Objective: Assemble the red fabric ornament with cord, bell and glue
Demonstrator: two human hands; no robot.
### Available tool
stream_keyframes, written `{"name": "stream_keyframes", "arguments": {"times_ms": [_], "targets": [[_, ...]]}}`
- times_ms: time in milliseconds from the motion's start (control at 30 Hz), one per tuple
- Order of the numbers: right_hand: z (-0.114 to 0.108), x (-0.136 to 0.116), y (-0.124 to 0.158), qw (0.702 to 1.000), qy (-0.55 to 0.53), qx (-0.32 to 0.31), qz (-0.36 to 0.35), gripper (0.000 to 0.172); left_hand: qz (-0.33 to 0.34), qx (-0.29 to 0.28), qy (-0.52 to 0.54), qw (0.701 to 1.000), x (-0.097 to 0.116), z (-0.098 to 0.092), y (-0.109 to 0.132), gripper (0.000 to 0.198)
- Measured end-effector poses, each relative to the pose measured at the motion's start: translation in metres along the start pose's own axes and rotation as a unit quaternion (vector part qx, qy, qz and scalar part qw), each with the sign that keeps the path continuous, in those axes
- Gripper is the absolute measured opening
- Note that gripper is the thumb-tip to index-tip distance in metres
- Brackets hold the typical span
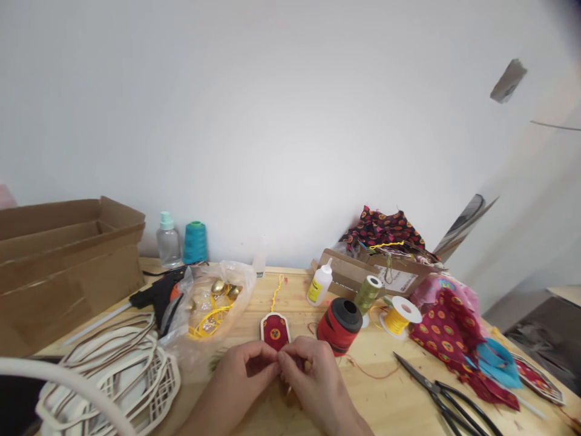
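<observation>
My left hand and my right hand meet over the wooden table, fingertips pinched together. Whatever lies between the fingers is too small to make out. Just beyond the fingertips is a small ornament of dark red patterned cloth inside a white frame, its lower end hidden by my hands. A twisted yellow cord runs from its top toward the wall. To the right of my right hand stands a spool of red thread with a black core.
Right: black scissors, a glue bottle, yellow cord spool, green spool, red cloth. Left: white lattice frames, a plastic bag with bells, a glue gun, a cardboard box.
</observation>
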State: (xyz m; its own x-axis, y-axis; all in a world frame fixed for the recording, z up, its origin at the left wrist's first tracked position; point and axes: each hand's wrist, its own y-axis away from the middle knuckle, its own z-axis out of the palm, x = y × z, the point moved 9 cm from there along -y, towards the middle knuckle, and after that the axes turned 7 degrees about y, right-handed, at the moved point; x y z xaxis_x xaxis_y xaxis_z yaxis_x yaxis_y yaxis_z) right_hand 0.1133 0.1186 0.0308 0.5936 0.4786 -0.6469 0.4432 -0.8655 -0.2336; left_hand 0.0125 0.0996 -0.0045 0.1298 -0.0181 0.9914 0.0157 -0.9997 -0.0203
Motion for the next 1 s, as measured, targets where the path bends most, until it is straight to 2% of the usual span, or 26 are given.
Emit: {"name": "stream_keyframes", "arguments": {"times_ms": [1000], "targets": [[-0.0012, 0.0023, -0.001, 0.999, -0.04, 0.016, -0.005, 0.02, 0.002, 0.005, -0.013, 1.0, 0.0014, -0.0016, -0.0009, 0.018]]}}
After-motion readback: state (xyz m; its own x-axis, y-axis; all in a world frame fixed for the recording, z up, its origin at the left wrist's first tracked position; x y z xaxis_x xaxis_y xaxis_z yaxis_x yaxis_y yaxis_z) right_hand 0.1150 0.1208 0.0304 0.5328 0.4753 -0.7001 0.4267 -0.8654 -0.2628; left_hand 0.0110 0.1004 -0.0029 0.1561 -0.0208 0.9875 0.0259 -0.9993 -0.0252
